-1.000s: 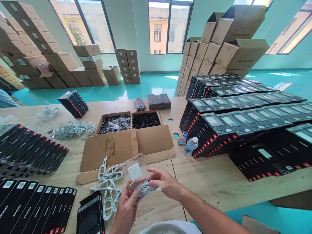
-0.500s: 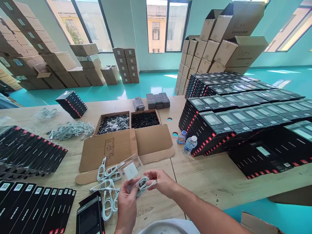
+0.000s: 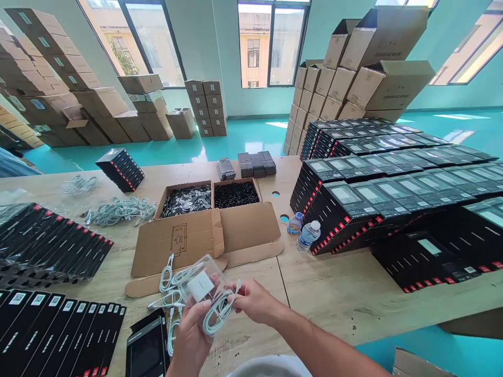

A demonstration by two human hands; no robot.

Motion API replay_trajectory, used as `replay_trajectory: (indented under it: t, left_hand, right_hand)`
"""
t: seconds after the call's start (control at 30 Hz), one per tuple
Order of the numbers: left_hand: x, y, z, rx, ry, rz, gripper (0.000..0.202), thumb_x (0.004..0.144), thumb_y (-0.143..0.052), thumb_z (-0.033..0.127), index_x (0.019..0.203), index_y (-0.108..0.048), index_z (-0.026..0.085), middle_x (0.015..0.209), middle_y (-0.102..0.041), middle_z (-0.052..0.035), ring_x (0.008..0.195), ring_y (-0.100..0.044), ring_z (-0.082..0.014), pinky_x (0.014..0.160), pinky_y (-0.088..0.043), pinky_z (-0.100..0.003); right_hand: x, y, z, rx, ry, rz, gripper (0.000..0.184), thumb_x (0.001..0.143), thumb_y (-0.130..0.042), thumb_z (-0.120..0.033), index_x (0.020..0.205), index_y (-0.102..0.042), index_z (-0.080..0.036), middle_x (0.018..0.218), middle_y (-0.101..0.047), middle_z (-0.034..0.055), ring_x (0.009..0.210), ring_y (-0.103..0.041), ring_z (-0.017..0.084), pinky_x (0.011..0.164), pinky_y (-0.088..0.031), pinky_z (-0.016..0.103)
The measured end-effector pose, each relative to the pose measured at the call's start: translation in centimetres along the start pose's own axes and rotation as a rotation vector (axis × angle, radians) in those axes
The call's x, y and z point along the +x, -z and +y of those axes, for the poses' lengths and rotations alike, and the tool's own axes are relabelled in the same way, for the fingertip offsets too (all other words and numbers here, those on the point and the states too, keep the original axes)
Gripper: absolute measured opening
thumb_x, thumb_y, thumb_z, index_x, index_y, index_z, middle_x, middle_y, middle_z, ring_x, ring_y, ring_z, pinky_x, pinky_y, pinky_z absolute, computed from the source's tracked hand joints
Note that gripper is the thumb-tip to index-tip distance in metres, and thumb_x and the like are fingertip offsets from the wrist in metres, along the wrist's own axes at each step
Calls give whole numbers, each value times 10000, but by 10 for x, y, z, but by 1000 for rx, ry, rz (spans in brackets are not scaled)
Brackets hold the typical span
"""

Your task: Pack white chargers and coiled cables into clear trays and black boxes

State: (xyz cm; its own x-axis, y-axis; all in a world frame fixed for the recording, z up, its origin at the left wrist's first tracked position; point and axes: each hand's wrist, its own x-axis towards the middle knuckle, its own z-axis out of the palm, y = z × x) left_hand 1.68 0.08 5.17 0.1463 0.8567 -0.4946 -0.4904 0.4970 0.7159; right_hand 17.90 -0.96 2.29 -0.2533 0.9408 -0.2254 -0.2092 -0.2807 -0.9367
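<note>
My left hand [image 3: 190, 337] grips a clear plastic tray [image 3: 204, 288] from below; a white charger block [image 3: 199, 286] sits in it. My right hand [image 3: 251, 302] pinches a coiled white cable [image 3: 218, 311] and presses it against the tray's near end. Both hands hover just above the wooden table [image 3: 334, 293], near its front edge. Several loose white cables [image 3: 173, 277] lie under and left of the tray.
An open cardboard box [image 3: 208, 220] with black and patterned small parts sits behind the hands. Black retail boxes [image 3: 393, 199] are stacked at right, flat black sleeves [image 3: 55, 330] at left. Two water bottles [image 3: 302, 230] stand mid-table. More cables [image 3: 118, 209] lie far left.
The tray has tilted and shifted slightly left and nearer. The coiled cable has moved from beneath the tray up onto its near end. Both hands keep their grip.
</note>
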Motion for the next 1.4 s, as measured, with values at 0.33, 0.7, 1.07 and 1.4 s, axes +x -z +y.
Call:
replay_trajectory:
  t: [0.33,0.7,1.07,1.4]
  left_hand:
    - [-16,-13,12,-93,-20,10,831,631,-796,161,1423,-586,301,1285,-756,-70,1270,-635,-379,967,-610,-439]
    - [-24,-12,12,-76,3,22,827,634,-800,192,1422,-582,314,1376,-705,-65,1357,-558,-383,980,-599,-416]
    - [-32,-31,1,52,-78,96,845,499,-908,257,1309,-668,260,1192,-785,-85,1202,-671,-381,829,-616,-341]
    - [-32,-24,1,45,-92,114,957,473,-947,262,1371,-615,259,1075,-801,-64,1171,-679,-348,820,-588,-305]
  right_hand:
    - [-20,-10,-21,83,213,300,287,831,-723,-458,899,-760,-182,846,-734,48,770,-623,184,749,-483,309]
    - [-17,-10,-25,141,126,403,452,737,-778,-489,1030,-760,-145,807,-700,36,719,-567,159,679,-464,292]
    - [-17,-29,-31,-436,446,501,161,927,-592,-283,1051,-678,-226,866,-757,35,739,-640,178,695,-489,300]
    - [-9,-28,-34,-906,542,391,256,896,-587,-159,1070,-757,-239,906,-760,51,865,-610,213,820,-452,345]
